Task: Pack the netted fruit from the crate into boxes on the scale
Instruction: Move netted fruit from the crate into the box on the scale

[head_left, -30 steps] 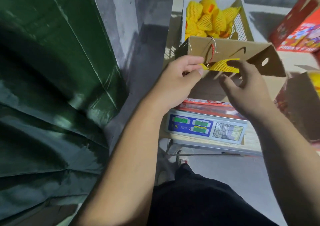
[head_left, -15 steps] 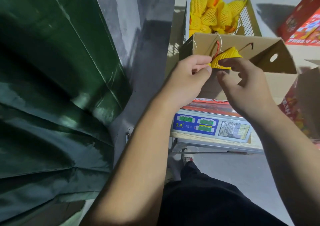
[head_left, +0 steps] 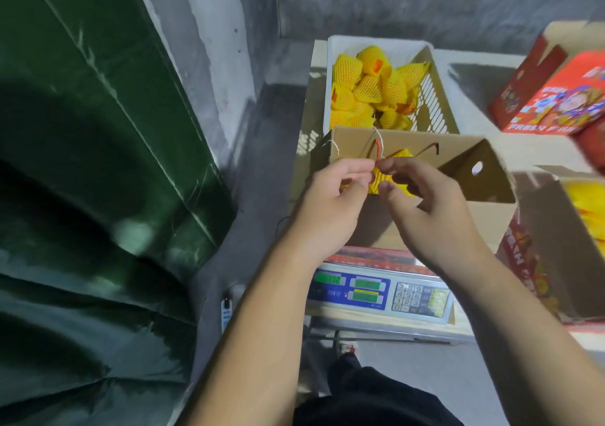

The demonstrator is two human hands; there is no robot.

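An open cardboard box (head_left: pixel 471 170) stands on the scale (head_left: pixel 379 291). Over its near wall I hold a yellow foam net (head_left: pixel 397 187). My left hand (head_left: pixel 330 203) pinches its left end between thumb and fingers. My right hand (head_left: pixel 429 206) pinches the net from the right, so most of it is hidden. Behind the box, a white plastic crate (head_left: pixel 435 98) holds several fruits in yellow nets (head_left: pixel 370 88).
A green tarp (head_left: pixel 91 164) fills the left side. Red printed boxes (head_left: pixel 556 98) lie at the back right. Another open box (head_left: pixel 556 249) with yellow nets stands right of the scale. A small remote (head_left: pixel 226 308) lies on the floor to the left.
Both hands drew closer together around the yellow net, above the box's near wall. The net now shows less between the fingers.
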